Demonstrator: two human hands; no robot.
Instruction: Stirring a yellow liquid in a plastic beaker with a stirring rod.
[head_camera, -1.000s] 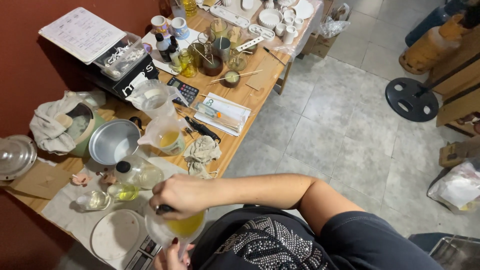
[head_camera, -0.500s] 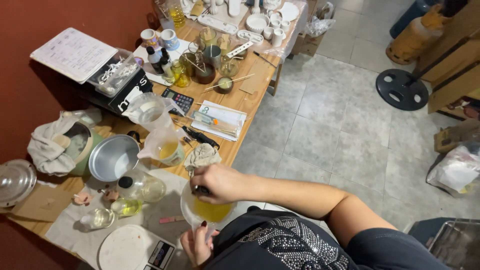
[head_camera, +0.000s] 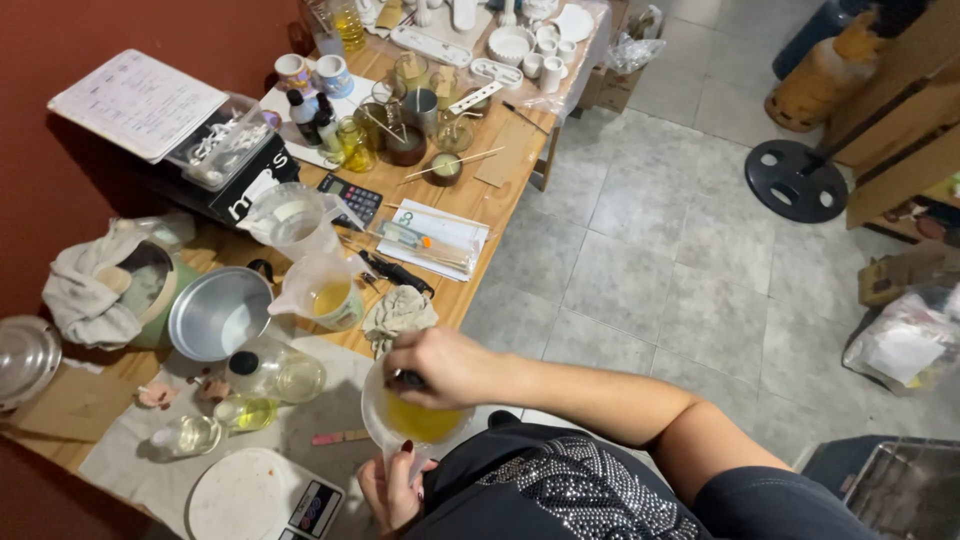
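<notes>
My right hand (head_camera: 445, 365) lies over the mouth of a clear plastic cup (head_camera: 420, 420) half full of yellow liquid and grips a dark stirring tool (head_camera: 408, 379) that dips into it. My left hand (head_camera: 388, 490), with dark nails, holds the cup from below, close to my body. The cup hangs at the front edge of the wooden table (head_camera: 505, 150), just right of a white kitchen scale (head_camera: 265, 497).
Near the cup are a crumpled cloth (head_camera: 398, 310), a jug of yellow liquid (head_camera: 325, 292), a metal bowl (head_camera: 220, 312), small glass bottles (head_camera: 275, 375), a calculator (head_camera: 350, 197) and papers (head_camera: 435, 235). Jars and white moulds crowd the far end. Tiled floor (head_camera: 650, 260) lies to the right.
The cup and both hands have shifted right, away from the scale. The right hand stays over the cup with the tool, and the view has tilted slightly.
</notes>
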